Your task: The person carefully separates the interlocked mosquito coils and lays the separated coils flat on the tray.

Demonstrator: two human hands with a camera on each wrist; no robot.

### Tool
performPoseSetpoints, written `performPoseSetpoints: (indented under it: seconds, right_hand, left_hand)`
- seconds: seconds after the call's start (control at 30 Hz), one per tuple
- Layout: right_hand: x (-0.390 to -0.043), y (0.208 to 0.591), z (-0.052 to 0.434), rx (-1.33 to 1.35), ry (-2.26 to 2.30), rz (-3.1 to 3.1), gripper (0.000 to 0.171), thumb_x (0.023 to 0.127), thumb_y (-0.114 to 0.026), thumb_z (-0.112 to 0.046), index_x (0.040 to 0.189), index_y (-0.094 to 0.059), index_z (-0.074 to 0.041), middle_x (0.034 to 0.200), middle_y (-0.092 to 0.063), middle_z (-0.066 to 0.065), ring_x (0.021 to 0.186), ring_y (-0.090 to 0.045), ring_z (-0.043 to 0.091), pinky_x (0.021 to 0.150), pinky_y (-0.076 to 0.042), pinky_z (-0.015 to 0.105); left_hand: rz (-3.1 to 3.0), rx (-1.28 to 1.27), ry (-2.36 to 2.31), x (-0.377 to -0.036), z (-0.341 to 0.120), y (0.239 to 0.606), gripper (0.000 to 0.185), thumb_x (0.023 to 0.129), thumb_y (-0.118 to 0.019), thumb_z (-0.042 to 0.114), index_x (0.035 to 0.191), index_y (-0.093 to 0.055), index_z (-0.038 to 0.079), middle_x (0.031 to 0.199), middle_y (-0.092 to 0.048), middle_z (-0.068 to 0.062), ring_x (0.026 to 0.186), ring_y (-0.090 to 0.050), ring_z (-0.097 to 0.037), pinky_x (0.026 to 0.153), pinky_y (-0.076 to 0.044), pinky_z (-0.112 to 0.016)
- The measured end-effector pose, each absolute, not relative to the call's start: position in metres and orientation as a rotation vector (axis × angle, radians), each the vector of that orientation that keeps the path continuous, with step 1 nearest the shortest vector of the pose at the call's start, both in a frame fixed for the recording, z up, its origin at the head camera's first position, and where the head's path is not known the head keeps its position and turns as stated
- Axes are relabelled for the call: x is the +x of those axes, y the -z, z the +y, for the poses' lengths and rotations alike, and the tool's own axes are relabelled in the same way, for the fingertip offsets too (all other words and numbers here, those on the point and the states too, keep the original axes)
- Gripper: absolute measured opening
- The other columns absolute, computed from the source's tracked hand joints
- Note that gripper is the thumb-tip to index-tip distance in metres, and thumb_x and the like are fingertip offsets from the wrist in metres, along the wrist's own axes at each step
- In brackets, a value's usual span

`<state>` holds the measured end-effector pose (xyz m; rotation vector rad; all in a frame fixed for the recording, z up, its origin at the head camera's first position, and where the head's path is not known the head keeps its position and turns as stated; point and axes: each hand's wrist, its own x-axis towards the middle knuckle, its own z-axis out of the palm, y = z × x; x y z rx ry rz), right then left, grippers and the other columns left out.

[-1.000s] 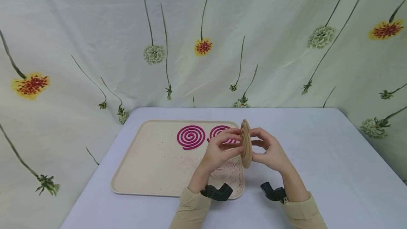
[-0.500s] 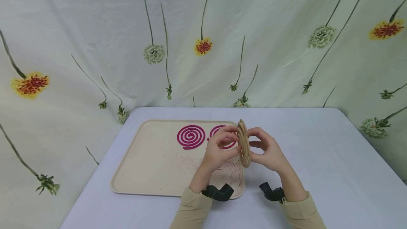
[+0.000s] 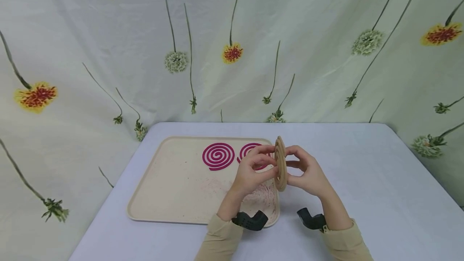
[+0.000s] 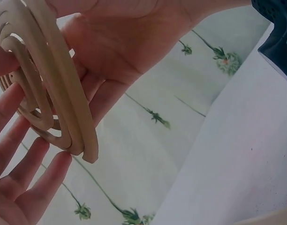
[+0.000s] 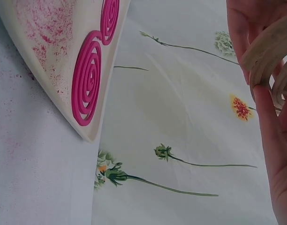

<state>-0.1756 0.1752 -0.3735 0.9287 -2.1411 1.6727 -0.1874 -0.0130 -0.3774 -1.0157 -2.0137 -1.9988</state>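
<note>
Both hands hold a tan spiral coil (image 3: 280,163) upright and edge-on above the tray's right edge. My left hand (image 3: 253,168) pinches it from the left side, my right hand (image 3: 306,172) from the right. In the left wrist view the coil (image 4: 49,93) shows nested tan rings between the fingers (image 4: 21,178) and the other palm. The right wrist view catches the coil (image 5: 270,56) against a finger. Two pink spiral coils lie flat on the tray, one (image 3: 218,156) in full view, the other (image 3: 250,152) partly behind my left hand.
A beige tray (image 3: 170,188) lies on the white table (image 3: 362,196), with pink dust (image 3: 261,194) at its near right corner. A floral cloth (image 3: 232,43) hangs behind the table. Black wrist mounts (image 3: 250,220) sit on both forearms.
The tan coil tilted slightly, showing separated rings half a second ago, and now stands edge-on again. Both hands stayed in place around it.
</note>
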Motion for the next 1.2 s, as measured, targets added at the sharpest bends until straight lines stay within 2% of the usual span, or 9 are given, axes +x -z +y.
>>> performPoseSetpoints:
  seconds: [0.13, 0.37, 1.2]
  right_hand:
    - [-0.176, 0.373, 0.176, 0.972, -1.683, -2.108, 0.045, 0.071, -0.067, 0.015, 0.111, -0.054, 0.001, 0.106, -0.056, 0.005, 0.104, -0.050, 0.016, 0.085, -0.051, 0.030]
    - [-0.176, 0.373, 0.177, 1.011, -1.711, -2.079, 0.046, 0.070, -0.065, 0.018, 0.112, -0.052, 0.004, 0.106, -0.055, 0.004, 0.105, -0.050, 0.016, 0.085, -0.051, 0.030]
    - [-0.176, 0.372, 0.177, 0.997, -1.710, -2.089, 0.046, 0.070, -0.063, 0.017, 0.113, -0.051, 0.005, 0.109, -0.056, 0.001, 0.107, -0.050, 0.015, 0.087, -0.049, 0.029]
  left_hand:
    - [-1.994, -0.998, 2.016, -0.185, -0.014, 0.373, 0.008, 0.076, -0.066, -0.011, 0.084, -0.063, -0.011, 0.123, -0.052, -0.024, 0.112, -0.051, -0.038, 0.088, -0.050, -0.041]
    - [-2.008, -0.965, 2.049, -0.191, -0.015, 0.381, 0.007, 0.077, -0.068, -0.006, 0.083, -0.063, -0.006, 0.122, -0.053, -0.015, 0.111, -0.052, -0.027, 0.087, -0.051, -0.038]
    - [-1.889, -1.015, 2.138, -0.192, -0.015, 0.384, 0.012, 0.078, -0.064, -0.003, 0.084, -0.060, -0.012, 0.121, -0.051, -0.023, 0.111, -0.050, -0.027, 0.088, -0.051, -0.037]
